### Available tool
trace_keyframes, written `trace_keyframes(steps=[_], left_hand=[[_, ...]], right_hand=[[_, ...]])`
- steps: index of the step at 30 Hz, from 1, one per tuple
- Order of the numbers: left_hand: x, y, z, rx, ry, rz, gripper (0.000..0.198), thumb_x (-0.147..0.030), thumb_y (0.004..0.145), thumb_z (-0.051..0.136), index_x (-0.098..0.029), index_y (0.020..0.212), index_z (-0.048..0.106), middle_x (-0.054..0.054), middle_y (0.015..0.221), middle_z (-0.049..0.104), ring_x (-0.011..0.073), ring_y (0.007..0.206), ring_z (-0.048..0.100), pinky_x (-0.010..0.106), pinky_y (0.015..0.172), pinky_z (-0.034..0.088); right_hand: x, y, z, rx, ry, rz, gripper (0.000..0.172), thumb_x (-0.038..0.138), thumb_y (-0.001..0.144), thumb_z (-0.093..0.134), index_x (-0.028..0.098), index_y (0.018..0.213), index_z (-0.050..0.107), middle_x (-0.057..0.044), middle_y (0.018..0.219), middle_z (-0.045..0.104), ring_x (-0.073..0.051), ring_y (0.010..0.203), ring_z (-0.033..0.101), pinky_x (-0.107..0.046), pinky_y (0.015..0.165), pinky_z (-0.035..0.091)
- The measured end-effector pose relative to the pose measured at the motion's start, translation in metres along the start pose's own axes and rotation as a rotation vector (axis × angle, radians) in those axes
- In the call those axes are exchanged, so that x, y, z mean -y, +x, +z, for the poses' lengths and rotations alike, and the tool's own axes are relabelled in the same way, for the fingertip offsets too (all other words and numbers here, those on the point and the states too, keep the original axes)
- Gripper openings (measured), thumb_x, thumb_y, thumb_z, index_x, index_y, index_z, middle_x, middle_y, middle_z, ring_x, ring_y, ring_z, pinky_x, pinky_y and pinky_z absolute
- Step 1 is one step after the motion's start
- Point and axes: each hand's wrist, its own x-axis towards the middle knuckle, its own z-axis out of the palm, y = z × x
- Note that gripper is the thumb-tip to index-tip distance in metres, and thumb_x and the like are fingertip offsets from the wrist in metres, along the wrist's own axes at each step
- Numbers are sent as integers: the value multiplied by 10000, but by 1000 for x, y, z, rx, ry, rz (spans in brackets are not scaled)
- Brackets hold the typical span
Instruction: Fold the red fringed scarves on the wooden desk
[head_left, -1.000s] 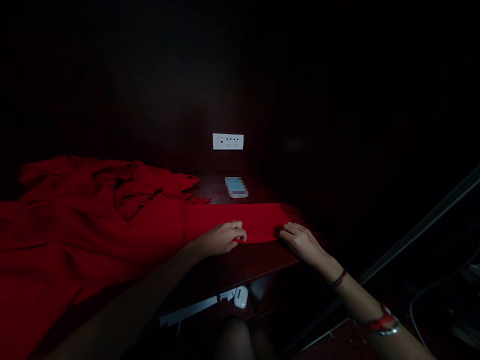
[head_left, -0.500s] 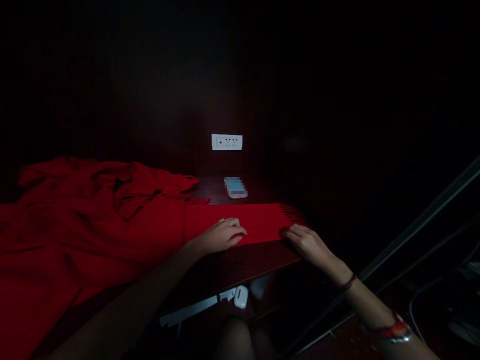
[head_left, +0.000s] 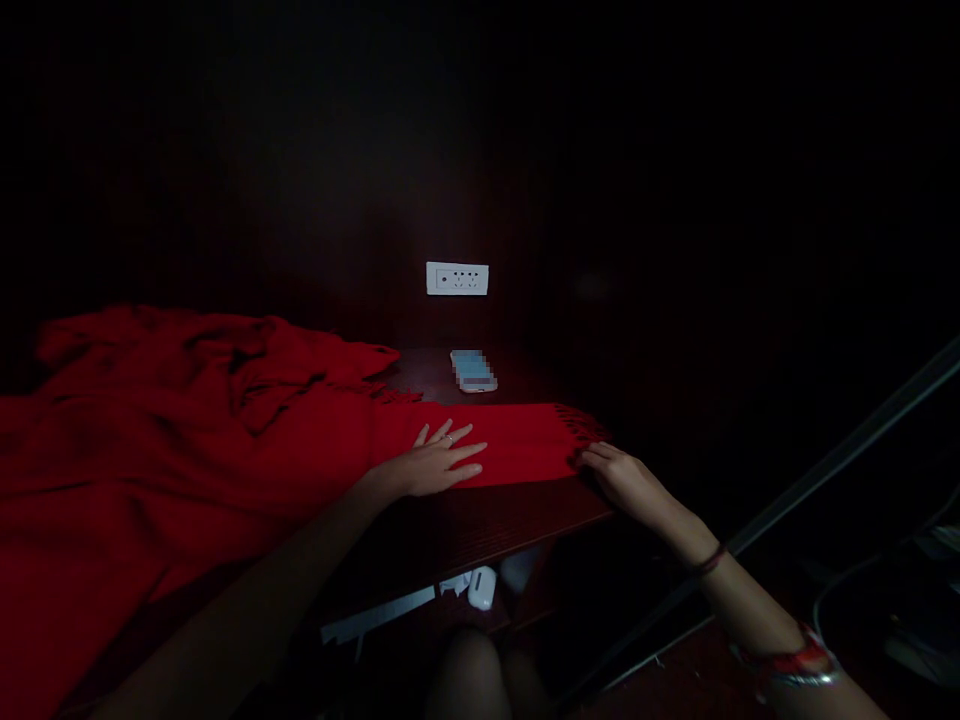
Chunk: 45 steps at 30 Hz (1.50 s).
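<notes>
A red fringed scarf (head_left: pixel 517 440) lies across the dark wooden desk, its right end folded into a flat, narrow strip. My left hand (head_left: pixel 431 465) rests palm down on this strip, fingers spread, a ring on one of them. At the strip's near right corner, beside the fringe, my right hand (head_left: pixel 619 475) has its fingers drawn together on the cloth; the fingertips are partly hidden in shadow. To the left, the rest of the scarf spreads in loose, rumpled folds and hangs over the front edge.
Behind the strip lies a phone (head_left: pixel 474 371) with a blurred screen. A white wall socket (head_left: pixel 457 279) is on the dark back panel. Under the desktop, a white earbud case (head_left: pixel 481 588) sits on an open shelf. A pale slanted rail (head_left: pixel 847 445) runs at the right.
My left hand has spread its fingers and flattened on the scarf, moving slightly left. My right hand has shifted a little to the right along the fringed end.
</notes>
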Motion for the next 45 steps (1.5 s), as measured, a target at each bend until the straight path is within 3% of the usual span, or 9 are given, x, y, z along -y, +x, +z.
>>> trace_keyframes(steps=[4, 11, 16, 22, 27, 32, 37, 41, 45], left_hand=[[-2, 2, 2, -223, 104, 97, 371, -386, 857, 212, -317, 1187, 369, 14, 1278, 302, 188, 1181, 222, 377, 960, 145], [-20, -7, -8, -244, 229, 292, 358, -399, 790, 395, -244, 1110, 437, 41, 1072, 456, 173, 953, 453, 264, 805, 353], [-24, -9, -12, -219, 404, 316, 298, -129, 787, 363, -225, 1053, 457, 36, 996, 536, 160, 879, 508, 244, 712, 383], [-28, -16, -16, -183, 537, 403, 153, -111, 781, 404, -190, 833, 524, 21, 763, 589, 154, 755, 537, 236, 617, 386], [-31, -16, -17, -269, 501, 353, 138, -146, 788, 408, -199, 838, 525, 12, 823, 572, 147, 768, 533, 220, 607, 392], [-7, 1, -25, -519, 344, 7, 231, -193, 836, 303, -179, 961, 497, 44, 916, 561, 148, 819, 529, 227, 673, 400], [25, 28, -71, -469, 318, -242, 237, -264, 825, 329, -171, 913, 528, 59, 787, 573, 177, 722, 542, 251, 604, 403], [32, 35, -112, -556, 346, -292, 264, -252, 833, 296, -158, 959, 508, 79, 861, 547, 187, 752, 523, 269, 623, 392], [28, 31, -123, -494, 375, -266, 249, -257, 823, 314, -165, 959, 501, 67, 827, 549, 193, 727, 523, 274, 609, 385]], right_hand=[[-3, 5, 0, -23, -80, 44, 240, 103, 785, 345, 176, 884, 551, -54, 850, 553, -141, 797, 508, -247, 715, 404], [-12, 25, -4, -259, -57, 195, 245, 125, 802, 313, 154, 888, 540, -69, 844, 537, -149, 760, 505, -237, 671, 401], [-9, 17, -4, -192, -191, 164, 250, 96, 785, 333, 157, 850, 566, -62, 778, 550, -152, 729, 495, -247, 664, 378], [-2, -9, 2, -72, -227, 80, 234, 75, 773, 370, 162, 872, 563, -51, 811, 570, -145, 747, 499, -253, 686, 358], [-2, -13, 1, -28, -207, 107, 221, 91, 778, 370, 171, 868, 555, -44, 827, 582, -141, 763, 512, -244, 698, 354], [-11, 42, -14, -48, -229, 270, 237, 98, 777, 341, 169, 886, 539, -56, 862, 588, -137, 776, 527, -205, 643, 362], [-25, 133, -48, 94, -345, 307, 247, 109, 757, 362, 180, 878, 566, -73, 837, 604, -162, 745, 551, -212, 578, 363], [-30, 168, -75, -77, -383, 307, 262, 145, 784, 347, 187, 928, 562, -88, 885, 588, -166, 795, 539, -220, 632, 373], [-39, 171, -86, -84, -310, 320, 247, 190, 789, 373, 203, 932, 575, -73, 896, 592, -149, 803, 538, -202, 651, 374]])
